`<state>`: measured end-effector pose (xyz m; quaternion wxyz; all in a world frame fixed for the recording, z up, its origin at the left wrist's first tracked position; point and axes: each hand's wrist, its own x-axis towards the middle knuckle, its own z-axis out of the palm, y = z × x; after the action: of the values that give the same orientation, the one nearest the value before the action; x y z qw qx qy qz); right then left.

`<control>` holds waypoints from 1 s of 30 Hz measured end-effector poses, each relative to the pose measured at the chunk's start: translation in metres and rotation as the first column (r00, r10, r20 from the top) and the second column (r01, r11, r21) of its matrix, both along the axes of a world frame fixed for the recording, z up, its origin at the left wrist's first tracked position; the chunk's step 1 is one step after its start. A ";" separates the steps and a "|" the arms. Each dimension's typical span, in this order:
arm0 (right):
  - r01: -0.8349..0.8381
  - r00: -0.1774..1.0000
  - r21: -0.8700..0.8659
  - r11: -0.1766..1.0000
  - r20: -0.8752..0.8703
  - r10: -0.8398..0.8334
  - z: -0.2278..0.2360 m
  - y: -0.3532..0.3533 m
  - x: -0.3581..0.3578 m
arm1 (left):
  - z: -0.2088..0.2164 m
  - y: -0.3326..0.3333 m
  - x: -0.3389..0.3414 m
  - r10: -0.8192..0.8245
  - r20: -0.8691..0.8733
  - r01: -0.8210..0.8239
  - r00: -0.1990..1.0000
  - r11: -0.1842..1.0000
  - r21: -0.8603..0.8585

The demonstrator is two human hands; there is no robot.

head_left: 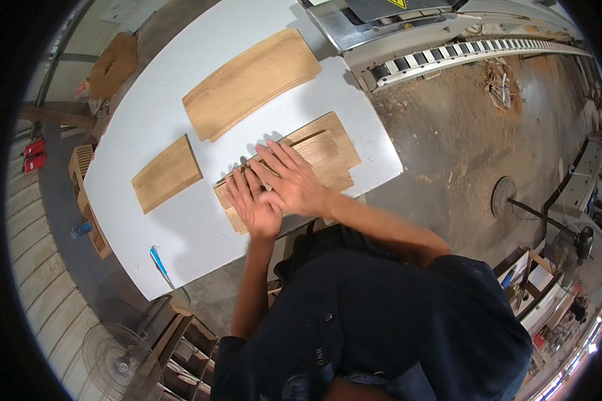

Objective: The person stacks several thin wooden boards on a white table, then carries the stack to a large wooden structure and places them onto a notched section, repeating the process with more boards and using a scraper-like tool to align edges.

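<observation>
Close to my body, several flat wooden boards (334, 150) lie overlapping at the near edge of a white table (214, 247). My left hand (257, 208) rests palm down on their left part, fingers stretched toward the far edge. Just right of it, my right hand (294, 182) also lies flat on the boards, its fingers spread and its thumb side touching the left hand. A dark gap runs along the boards' far side near my fingertips. Beyond sits a larger stack of boards (251, 80), and to the left a shorter wooden piece (167, 174).
At the table's left corner lies a thin tool with a blue handle (157, 259). A machine (374, 30) with a roller conveyor (448, 53) borders the far right. Fans stand at lower left (122, 361) and right (505, 197). Wood dust covers the floor (441, 134).
</observation>
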<state>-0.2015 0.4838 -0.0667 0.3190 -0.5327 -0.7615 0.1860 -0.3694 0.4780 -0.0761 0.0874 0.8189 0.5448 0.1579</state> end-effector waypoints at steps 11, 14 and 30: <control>0.336 0.906 -0.096 0.937 0.304 -0.293 -0.034 0.039 0.096 | -0.001 0.004 0.010 0.059 -0.114 -0.068 0.992 0.994 -0.080; 0.425 0.882 -0.045 0.904 0.245 -0.403 -0.035 0.030 0.157 | 0.000 -0.002 0.006 0.070 -0.066 -0.077 0.995 0.990 -0.115; 0.630 0.722 -0.225 0.744 -0.183 -0.667 -0.009 0.146 0.093 | 0.007 0.191 -0.023 0.460 0.432 -0.305 0.775 0.872 -0.382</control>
<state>-0.1085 0.6300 -0.0753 0.4174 -0.7595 -0.4638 0.1838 -0.3920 0.6687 -0.0696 0.3132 0.5954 0.6755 0.3018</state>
